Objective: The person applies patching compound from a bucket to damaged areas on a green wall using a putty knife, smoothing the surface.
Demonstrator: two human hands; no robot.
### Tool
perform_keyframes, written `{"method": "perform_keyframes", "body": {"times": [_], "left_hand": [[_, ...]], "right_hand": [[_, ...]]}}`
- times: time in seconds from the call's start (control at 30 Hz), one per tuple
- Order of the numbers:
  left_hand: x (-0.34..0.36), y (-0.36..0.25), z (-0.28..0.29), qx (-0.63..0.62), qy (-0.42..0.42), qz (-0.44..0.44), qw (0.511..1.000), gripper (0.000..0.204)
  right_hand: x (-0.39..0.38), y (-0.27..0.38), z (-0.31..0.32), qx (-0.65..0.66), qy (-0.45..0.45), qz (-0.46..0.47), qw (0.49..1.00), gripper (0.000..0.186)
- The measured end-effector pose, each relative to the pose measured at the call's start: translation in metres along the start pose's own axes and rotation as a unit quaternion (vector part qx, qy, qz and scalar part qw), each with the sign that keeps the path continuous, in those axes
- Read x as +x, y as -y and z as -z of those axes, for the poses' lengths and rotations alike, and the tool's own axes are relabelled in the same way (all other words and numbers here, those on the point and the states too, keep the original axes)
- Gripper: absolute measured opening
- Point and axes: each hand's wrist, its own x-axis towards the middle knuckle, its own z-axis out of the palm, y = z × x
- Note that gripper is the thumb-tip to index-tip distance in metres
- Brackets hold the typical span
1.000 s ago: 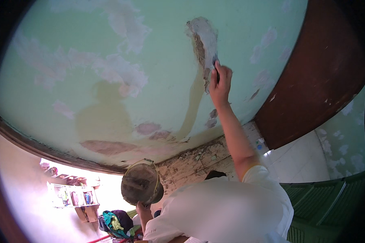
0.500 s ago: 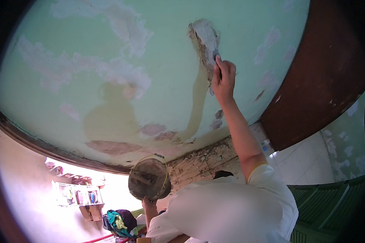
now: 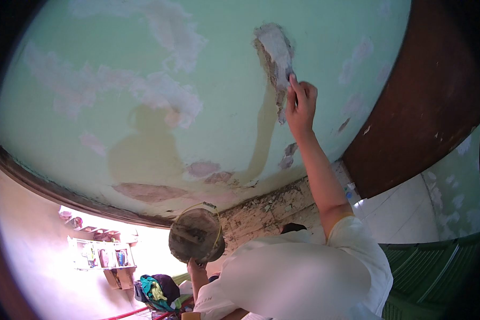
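A dark tool (image 3: 290, 78) is pinched between the thumb and curled fingers of the right hand (image 3: 302, 104), mostly hidden by them. Just beyond the fingertips, a grey patch (image 3: 276, 45) is seen on the green wall (image 3: 224, 106). A bucket (image 3: 194, 234) is supported above the left hand (image 3: 197, 268), whose finger curl cannot be told.

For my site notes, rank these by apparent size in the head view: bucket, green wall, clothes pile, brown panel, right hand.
1. Green wall
2. Brown panel
3. Bucket
Clothes pile and right hand look too alike to rank.
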Motion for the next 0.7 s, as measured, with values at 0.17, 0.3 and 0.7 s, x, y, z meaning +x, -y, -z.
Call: {"method": "perform_keyframes", "body": {"times": [0.17, 0.3, 0.7], "left_hand": [[-0.004, -0.009, -0.005, 0.055, -0.015, -0.014, 0.998, 0.045], [0.002, 0.001, 0.003, -0.007, -0.010, 0.014, 1.000, 0.047], [0.002, 0.001, -0.006, 0.007, 0.012, 0.004, 1.000, 0.047]], "right_hand": [[-0.008, -0.011, -0.015, 0.011, 0.009, -0.015, 1.000, 0.043], [-0.058, -0.029, -0.001, 0.015, 0.023, -0.042, 0.999, 0.040], [-0.053, -0.052, 0.012, 0.013, 0.005, -0.055, 0.998, 0.043]]}}
